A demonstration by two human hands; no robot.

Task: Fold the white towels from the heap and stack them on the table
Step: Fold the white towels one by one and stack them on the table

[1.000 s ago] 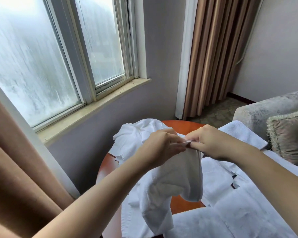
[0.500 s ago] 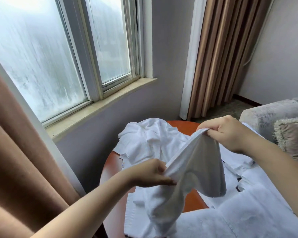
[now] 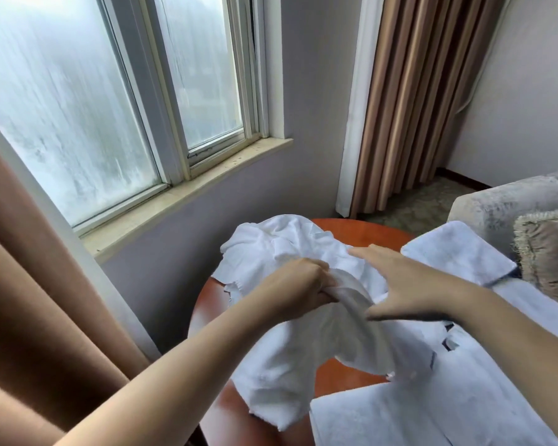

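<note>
On round red-brown wooden table (image 3: 368,234): crumpled heap of white towels (image 3: 271,244) at 11 o'clock, limp white towel (image 3: 281,375) mid-table in left hand (image 3: 303,284), right hand (image 3: 406,284) at its 3 o'clock. Folded white towel (image 3: 458,252) at table's 2 o'clock edge; past that, grey plush armchair (image 3: 509,201) bearing fringed tan cushion (image 3: 550,252).

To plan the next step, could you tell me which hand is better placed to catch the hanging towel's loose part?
Probably the right hand: it is open and empty beside the towel, while the left hand grips it.

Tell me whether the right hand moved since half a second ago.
Yes: the right hand dropped below the far rim of the table and let go of the towel.
</note>
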